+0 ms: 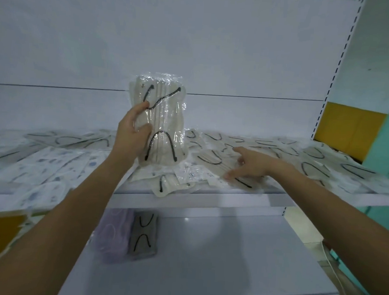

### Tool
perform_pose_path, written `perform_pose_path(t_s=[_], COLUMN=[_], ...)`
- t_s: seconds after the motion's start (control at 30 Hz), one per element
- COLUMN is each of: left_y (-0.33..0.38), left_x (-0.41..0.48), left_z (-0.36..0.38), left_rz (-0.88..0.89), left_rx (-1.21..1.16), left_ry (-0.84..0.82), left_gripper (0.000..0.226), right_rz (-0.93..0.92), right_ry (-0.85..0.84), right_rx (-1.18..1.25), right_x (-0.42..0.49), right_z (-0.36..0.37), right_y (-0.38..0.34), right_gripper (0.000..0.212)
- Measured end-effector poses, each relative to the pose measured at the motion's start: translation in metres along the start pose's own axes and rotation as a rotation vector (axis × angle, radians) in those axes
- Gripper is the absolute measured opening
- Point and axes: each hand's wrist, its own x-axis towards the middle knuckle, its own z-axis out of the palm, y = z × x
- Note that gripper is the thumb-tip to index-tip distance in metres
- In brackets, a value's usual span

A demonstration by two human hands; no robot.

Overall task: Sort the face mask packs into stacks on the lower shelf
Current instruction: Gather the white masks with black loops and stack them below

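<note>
The upper shelf (208, 199) is covered from end to end with loose face mask packs (313, 154), cream ones with black ear loops to the right and blue-printed ones (51, 168) to the left, many overlapping. The lower shelf (228, 252) carries only two stacks at its left: a purple stack (113, 233) and, touching it, a grey stack (145, 233).

The left hand (133, 132) holds a cream pack (165, 122) upright above the upper shelf, thumb on its face and fingers curled behind its left edge. The right hand (251, 164) reaches flat over another cream pack (213, 160) lying on the pile, fingers spread and fairly straight, gripping nothing yet.

The step looks like gathering matching cream packs. To do it well, the right hand should slide one pack free without dragging its slippery neighbours off the edge, lay it square against the held one, then start a cream stack just beside the grey one, loops facing the same way.
</note>
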Motion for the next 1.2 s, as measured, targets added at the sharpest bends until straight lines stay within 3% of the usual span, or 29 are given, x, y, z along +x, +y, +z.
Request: perform_pose_path(t_s=[0.1,0.2,0.5,0.63,0.77,0.83,1.0,1.1,1.2], left_y=[0.0,-0.001,-0.009,-0.006,0.007,0.015,0.023,0.015,0.006], left_x=[-0.005,-0.005,0.005,0.005,-0.004,-0.008,-0.012,-0.003,0.0], left_z=[0.003,0.002,-0.012,-0.005,0.017,0.027,0.013,-0.026,-0.062], left_rz=[-0.016,-0.027,-0.054,-0.052,0.002,0.025,0.124,0.143,0.075], left_rx=[0.004,0.018,-0.007,0.003,-0.025,-0.035,0.086,0.129,0.142], left_ry=[-0.009,0.019,0.099,0.093,0.061,0.044,0.114,0.226,0.346], left_gripper=[0.046,0.047,0.053,0.054,0.034,0.039,0.053,0.055,0.05], right_rz=[-0.04,-0.136,-0.447,-0.496,-0.483,-0.455,-0.477,-0.447,-0.369], right_ry=[0.072,0.201,0.507,0.524,0.477,0.423,0.379,0.476,0.398], right_rx=[0.059,0.132,0.662,0.914,1.068,1.12,1.071,0.872,0.698], right_x=[0.0,0.003,0.005,-0.001,0.001,0.006,0.016,0.03,0.054], right_z=[0.001,-0.001,-0.013,-0.019,-0.008,0.004,0.009,-0.005,-0.006], right_y=[-0.002,0.0,-0.001,-0.025,-0.061,-0.078,-0.098,-0.084,-0.066], right_gripper=[0.096,0.079,0.05,0.049,0.05,0.051,0.051,0.047,0.046])
